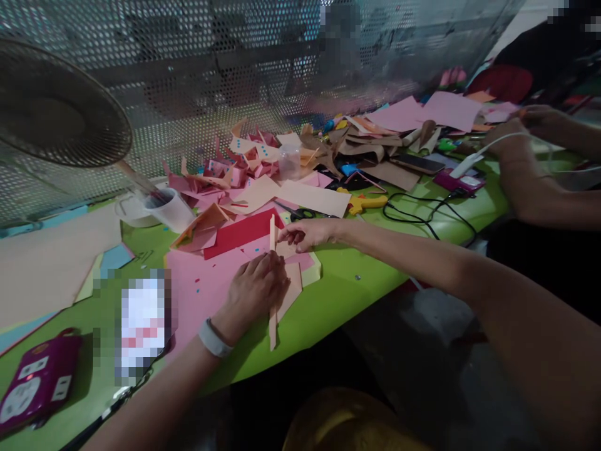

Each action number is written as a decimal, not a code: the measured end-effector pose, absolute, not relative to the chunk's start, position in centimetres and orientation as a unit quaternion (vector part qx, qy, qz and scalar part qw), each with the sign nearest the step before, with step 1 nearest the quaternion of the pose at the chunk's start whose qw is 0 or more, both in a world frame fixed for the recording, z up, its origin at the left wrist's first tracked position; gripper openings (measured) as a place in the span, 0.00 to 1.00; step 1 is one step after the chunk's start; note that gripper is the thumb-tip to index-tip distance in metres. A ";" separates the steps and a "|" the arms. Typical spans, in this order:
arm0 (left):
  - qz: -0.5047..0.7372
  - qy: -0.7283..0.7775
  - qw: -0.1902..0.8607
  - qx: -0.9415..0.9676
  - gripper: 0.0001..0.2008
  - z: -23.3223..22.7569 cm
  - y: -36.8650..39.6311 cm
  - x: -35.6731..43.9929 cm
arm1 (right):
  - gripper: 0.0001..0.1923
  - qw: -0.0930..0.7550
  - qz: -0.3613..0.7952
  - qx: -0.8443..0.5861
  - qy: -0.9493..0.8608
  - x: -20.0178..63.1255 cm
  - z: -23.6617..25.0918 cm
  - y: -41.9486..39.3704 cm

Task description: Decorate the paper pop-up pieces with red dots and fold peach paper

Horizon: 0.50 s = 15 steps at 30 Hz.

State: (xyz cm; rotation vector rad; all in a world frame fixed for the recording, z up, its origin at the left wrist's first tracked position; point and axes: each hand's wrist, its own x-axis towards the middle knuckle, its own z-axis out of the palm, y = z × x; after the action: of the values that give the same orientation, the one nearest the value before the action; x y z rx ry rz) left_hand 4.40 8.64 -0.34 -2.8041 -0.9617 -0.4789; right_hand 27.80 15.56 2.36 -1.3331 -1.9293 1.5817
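A peach-coloured sheet of paper (pixel 291 290) lies near the front edge of the green table, with a narrow folded strip (pixel 273 329) along its left side. My left hand (pixel 258 283) is closed over the middle of this strip, its fingertips bent down onto the paper. Further up, my right hand (pixel 307 235) has its fingers curled at the strip's right side, the index finger and thumb close against the paper. Beneath lies a large pink sheet (pixel 197 316) dotted with small scraps. A red paper piece (pixel 239 232) and black-handled scissors (pixel 300 213) are just beyond my hands.
A yellow glue gun (pixel 366 203) and black cable lie right of the scissors. Cut and folded papers (pixel 253 153) pile up behind. A white cup (pixel 171 210), fan (pixel 61 103), lit phone (pixel 143 326) and purple power strip (pixel 40 379) are leftward. Another person's hands (pixel 509 134) work at right.
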 end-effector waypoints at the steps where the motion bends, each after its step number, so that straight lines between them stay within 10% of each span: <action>1: -0.159 -0.316 0.066 -0.933 0.17 -0.4 8.7 4.3 | 0.27 0.155 0.565 -0.459 -0.668 27.9 2.4 15.6; 15: -0.084 -0.328 -0.004 -0.941 0.15 1.9 8.8 4.6 | 0.14 0.178 0.477 -0.477 -0.716 27.1 1.6 15.0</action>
State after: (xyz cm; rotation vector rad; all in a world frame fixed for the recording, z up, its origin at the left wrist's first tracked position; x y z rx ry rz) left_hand 4.60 8.79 1.92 -2.9636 -1.0343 -0.2662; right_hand 27.14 15.03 1.61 -1.3503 -2.0262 1.3487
